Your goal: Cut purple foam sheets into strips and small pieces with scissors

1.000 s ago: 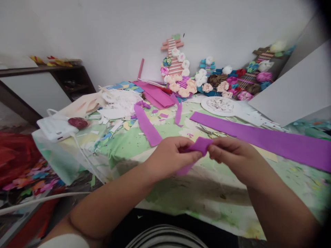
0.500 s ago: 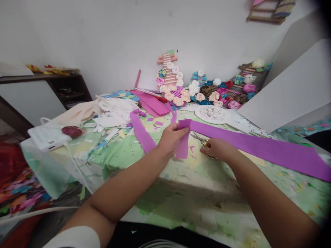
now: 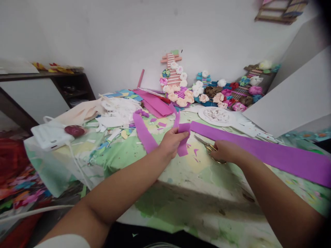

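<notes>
My left hand (image 3: 171, 142) pinches a short folded piece of purple crepe paper (image 3: 184, 131) between thumb and fingers, over the table's near middle. My right hand (image 3: 224, 151) grips the gold-handled scissors (image 3: 210, 147), whose blades point left toward that piece without touching it. Beyond the scissors, a long purple strip (image 3: 261, 148) runs away to the right edge of view; its left end lies apart from the held piece. Another purple strip (image 3: 143, 132) curves on the table left of my left hand. Small purple scraps (image 3: 196, 151) lie between the hands.
Flower-decorated stick crafts (image 3: 178, 79) lean against the wall. White shredded paper (image 3: 116, 110) and pink sheets (image 3: 155, 103) lie at the back left. A white power bank (image 3: 50, 136) with a cable sits on the left corner. A white board (image 3: 292, 100) stands at the right.
The short purple piece has come apart from the long strip. My right hand has drawn the scissors back to the right, away from the paper. The view has shifted slightly.
</notes>
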{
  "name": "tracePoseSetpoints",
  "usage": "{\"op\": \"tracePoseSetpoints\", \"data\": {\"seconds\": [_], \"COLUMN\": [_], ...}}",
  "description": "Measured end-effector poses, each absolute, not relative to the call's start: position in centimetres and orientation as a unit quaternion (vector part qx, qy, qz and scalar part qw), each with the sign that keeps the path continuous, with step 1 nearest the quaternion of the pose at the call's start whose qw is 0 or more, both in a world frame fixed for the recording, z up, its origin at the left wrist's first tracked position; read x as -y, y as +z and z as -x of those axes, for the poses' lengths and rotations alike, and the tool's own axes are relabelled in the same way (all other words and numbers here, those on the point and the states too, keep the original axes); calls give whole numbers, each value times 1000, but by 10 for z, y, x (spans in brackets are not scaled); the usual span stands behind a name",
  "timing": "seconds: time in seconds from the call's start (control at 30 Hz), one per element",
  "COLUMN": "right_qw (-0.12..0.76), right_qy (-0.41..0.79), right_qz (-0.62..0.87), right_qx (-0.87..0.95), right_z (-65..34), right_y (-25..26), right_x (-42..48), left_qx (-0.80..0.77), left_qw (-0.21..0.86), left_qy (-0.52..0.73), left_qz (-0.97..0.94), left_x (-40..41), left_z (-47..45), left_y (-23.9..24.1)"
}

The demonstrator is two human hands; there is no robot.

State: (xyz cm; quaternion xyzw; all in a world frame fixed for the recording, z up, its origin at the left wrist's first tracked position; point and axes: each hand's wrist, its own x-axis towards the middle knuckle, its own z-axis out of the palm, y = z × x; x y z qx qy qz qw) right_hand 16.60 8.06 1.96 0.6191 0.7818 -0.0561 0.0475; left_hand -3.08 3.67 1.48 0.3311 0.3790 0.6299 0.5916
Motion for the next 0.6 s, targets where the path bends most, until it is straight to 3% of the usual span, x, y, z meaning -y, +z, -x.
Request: {"op": "tracePoseSetpoints", "data": {"seconds": [0.13,0.27,0.37,0.6], "right_qw": [-3,-144,-207,-212], "right_qy": [-61,-162,-170,-173], "right_qz": [-613,-565,-541,-487], "right_qx": [-788,-796,-797,-830], "right_z": [-159,-140,-120,-100], "right_y": [30,37,34,22], "right_x": [-73,-52,-36,-33], "left_qx": [-349,-292,-265,-241], "left_qw": [609,625,640,654], "left_qy": [644,671,677,675], "left_qz": [-306,-272,-251,-244], "left_x": [-40,-43,-44,-40], "left_z": [31,32,34,33], "left_y": [11,9,11,15]}}
